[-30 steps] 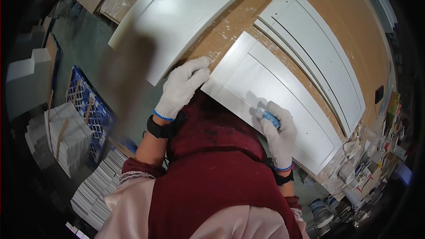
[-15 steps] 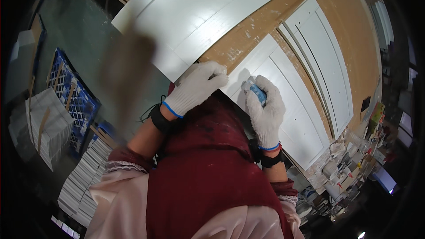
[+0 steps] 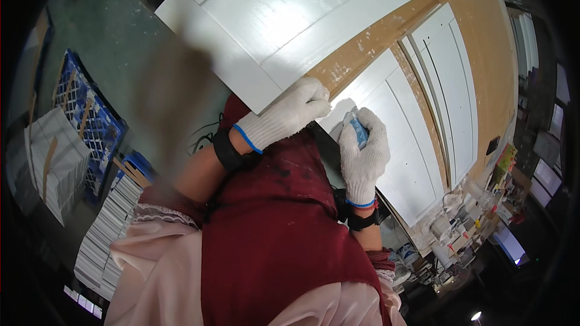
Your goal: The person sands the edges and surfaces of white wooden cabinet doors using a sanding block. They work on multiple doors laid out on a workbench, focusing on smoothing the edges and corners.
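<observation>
Both of my hands wear white knit gloves. My left hand (image 3: 289,113) is closed with curled fingers at the table's near edge, by the lower corner of a large white panel (image 3: 248,60); whatever lies within its fingers is hidden. My right hand (image 3: 366,160) is wrapped round a small light-blue hand tool (image 3: 359,131), whose exact kind I cannot make out. The tool's grey tip sits over the left end of a smaller white panel (image 3: 396,127) with a grooved frame and a few dark specks.
Beyond lies another white grooved panel (image 3: 453,72) with narrow strips along its side, on the brown tabletop (image 3: 344,66). Pots and tools crowd the right end (image 3: 459,223). Stacked white boards (image 3: 112,229) and a blue pallet (image 3: 99,127) stand left. A blurred brown shape (image 3: 175,90) hangs close by.
The view has shifted a little. My left hand has moved slightly right, its fingers drawn closer together. My right hand keeps the blue tool near the panel's left end.
</observation>
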Available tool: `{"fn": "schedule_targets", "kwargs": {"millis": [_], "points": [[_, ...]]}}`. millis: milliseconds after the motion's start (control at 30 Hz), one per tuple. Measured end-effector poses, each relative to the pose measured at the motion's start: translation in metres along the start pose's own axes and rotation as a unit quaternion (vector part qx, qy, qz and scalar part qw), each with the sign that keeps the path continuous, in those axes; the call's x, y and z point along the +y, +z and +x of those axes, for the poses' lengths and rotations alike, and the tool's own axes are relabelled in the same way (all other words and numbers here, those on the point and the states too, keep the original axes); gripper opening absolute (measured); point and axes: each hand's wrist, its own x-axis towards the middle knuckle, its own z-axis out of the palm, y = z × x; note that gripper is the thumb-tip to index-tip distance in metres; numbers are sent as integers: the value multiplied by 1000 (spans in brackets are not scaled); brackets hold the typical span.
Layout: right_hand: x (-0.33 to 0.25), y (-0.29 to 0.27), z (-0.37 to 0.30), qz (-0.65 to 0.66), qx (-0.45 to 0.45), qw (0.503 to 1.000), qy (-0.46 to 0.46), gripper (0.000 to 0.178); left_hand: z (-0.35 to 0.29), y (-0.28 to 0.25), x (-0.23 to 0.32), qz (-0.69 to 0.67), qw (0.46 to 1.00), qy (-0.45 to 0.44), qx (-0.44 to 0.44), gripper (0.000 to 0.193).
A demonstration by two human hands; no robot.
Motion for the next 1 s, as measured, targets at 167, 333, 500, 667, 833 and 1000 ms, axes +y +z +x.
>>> {"fn": "schedule_targets", "kwargs": {"millis": [167, 333, 500, 667, 833, 1000], "points": [[0, 4, -2, -8, 9, 1000, 14, 25, 1, 2, -7, -40, 999, 33, 8, 23], [-8, -1, -8, 12, -42, 998, 52, 26, 0, 7, -8, -64, 997, 24, 44, 22], [-2, 3, -2, 13, 10, 999, 49, 27, -2, 6, -6, -55, 997, 21, 44, 21], [-8, 0, -6, -1, -17, 998, 67, 27, -2, 6, -6, -39, 998, 6, 45, 21], [-3, 0, -6, 8, -6, 998, 60, 26, -2, 5, -3, -39, 999, -6, 33, 20], [0, 4, -8, 4, 7, 999, 49, 26, -2, 5, -3, -56, 998, -14, 32, 18]]}}
